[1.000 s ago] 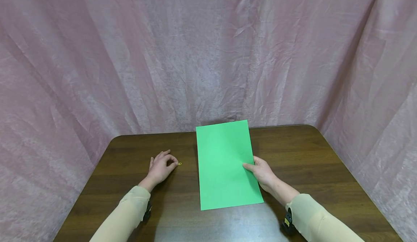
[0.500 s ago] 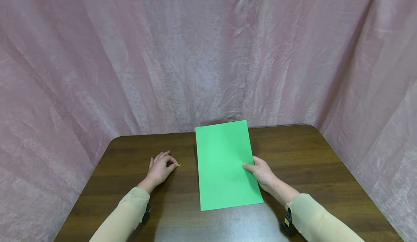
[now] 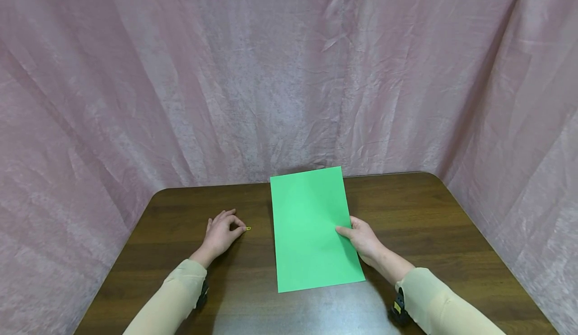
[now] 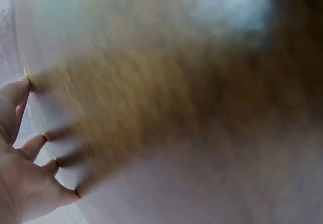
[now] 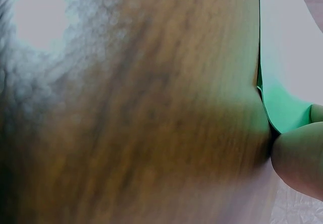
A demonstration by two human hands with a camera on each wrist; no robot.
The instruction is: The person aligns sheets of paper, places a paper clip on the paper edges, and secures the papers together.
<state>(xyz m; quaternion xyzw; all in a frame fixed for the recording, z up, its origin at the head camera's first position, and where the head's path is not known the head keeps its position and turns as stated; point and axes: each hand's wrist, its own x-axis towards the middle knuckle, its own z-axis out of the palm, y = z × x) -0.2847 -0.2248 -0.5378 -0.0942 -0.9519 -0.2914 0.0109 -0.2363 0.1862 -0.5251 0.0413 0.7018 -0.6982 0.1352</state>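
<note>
Curtains (image 3: 289, 74) back the table (image 3: 415, 214); left grip (image 3: 221, 233) pinches yellow clip (image 3: 249, 228), right grip (image 3: 366, 241) green sheet (image 3: 309, 229).

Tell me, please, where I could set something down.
Bare table lies left of the left hand, right of the right hand, and on the near side of the green sheet. It is tight between sheet and yellow clip.

Clip (image 3: 249, 228) left of paper (image 3: 311, 234), curtain (image 3: 271, 84) behind table (image 3: 406, 204)
</note>
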